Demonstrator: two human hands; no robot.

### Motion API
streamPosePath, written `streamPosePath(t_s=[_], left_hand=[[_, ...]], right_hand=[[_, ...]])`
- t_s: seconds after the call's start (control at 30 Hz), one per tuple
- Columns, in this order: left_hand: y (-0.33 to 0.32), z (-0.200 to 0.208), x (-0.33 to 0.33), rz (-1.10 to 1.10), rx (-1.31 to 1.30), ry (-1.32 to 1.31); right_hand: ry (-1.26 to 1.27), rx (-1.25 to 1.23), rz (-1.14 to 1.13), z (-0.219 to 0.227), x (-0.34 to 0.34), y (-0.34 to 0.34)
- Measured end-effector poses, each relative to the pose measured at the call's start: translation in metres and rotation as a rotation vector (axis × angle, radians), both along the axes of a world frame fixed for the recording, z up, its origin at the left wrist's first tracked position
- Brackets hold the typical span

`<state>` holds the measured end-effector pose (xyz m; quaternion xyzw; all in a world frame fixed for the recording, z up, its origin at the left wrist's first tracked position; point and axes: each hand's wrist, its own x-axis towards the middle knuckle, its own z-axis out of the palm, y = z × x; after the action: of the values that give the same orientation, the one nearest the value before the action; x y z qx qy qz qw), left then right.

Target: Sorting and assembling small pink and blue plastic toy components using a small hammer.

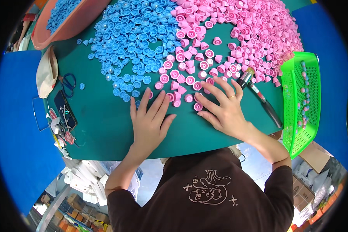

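- Two bare hands lay flat on the green table (104,127), palms down and fingers spread wide, gripping nothing.
- The left hand (149,121) rested on bare mat, its fingertips reaching the near edge of the pink caps (236,34); one blue cap sat just beside its index fingertip.
- The right hand (222,110) covered the front fringe of the same pink heap, with loose caps touching its fingers and one just beside its thumb. A ring showed on one finger.
- Pink caps spread from the hands to the far right of the table; the blue caps (135,38) filled the far left, the two colours meeting in a ragged line above the left hand.
- Each cap looked like small moulded plastic, round and cup-shaped, some lying mouth-up, others tipped on their sides.
- A dark tool with an amber tip (259,96) lay aslant just to the right of the right hand, its tip touching the pink heap.
- A bright green perforated basket (297,127) sat at the right edge, holding a thin line of small pieces.
- A salmon basin (69,29) with blue caps stood far left.
- Blue-handled scissors (69,84), a phone (65,110) and a pale cloth pouch (46,73) lay along the left edge, well apart from both hands.
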<state>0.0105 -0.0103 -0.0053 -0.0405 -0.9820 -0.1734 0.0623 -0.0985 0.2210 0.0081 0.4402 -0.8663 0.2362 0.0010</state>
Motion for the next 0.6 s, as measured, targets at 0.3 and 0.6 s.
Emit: streamPosePath(t_s=[0.3, 0.6], left_hand=[[0.007, 0.004, 0.004, -0.020, 0.004, 0.042], [0.012, 0.005, 0.011, -0.105, 0.065, 0.056]], right_hand=[[-0.031, -0.048, 0.001, -0.009, -0.007, -0.035], [0.011, -0.125, 0.067, -0.013, 0.000, -0.027]])
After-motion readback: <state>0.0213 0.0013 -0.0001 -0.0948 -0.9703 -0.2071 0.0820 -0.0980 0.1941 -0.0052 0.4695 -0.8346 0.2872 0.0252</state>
